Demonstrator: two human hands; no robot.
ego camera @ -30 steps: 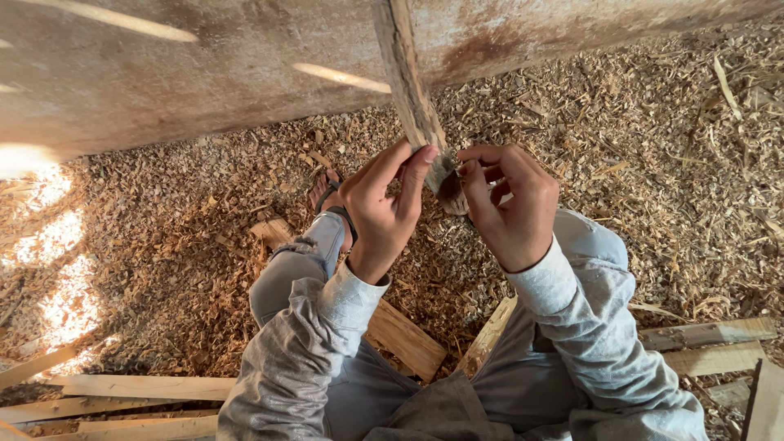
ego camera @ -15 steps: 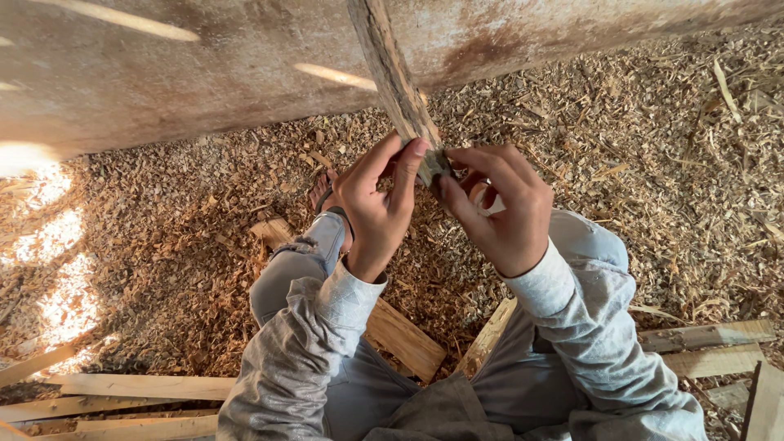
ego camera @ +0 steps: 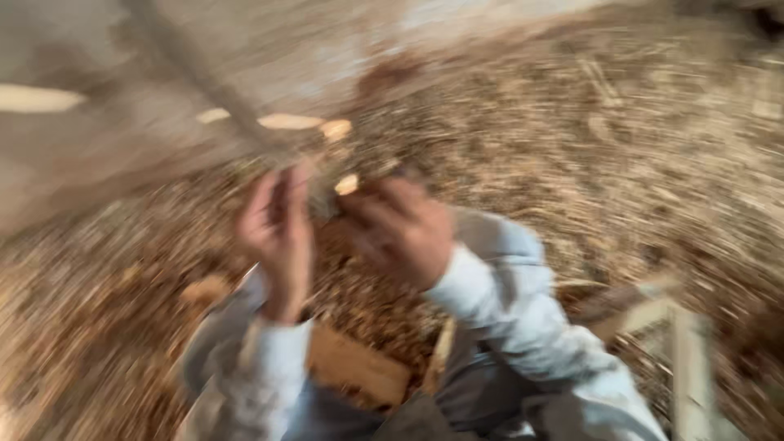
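Note:
The whole view is smeared by motion. My left hand [ego camera: 278,233] is raised with its fingers pointing up, at the lower end of a thin wooden strip [ego camera: 204,90] that slants up to the left against a pale wall. My right hand [ego camera: 400,229] is curled close beside it. Between the two hands sits a small dark object [ego camera: 327,202], pinched by my right fingers; the blur hides its shape. Both grey sleeves reach up from my lap.
Wood shavings [ego camera: 572,147] cover the ground all around. A short wooden board [ego camera: 355,371] lies between my knees. Pale wooden slats [ego camera: 678,335] lie at the right. The pale wall [ego camera: 73,147] fills the upper left.
The camera has swung sharply, blurring everything and shifting the scene up and to the right. My hands stay together at the lower end of the strip.

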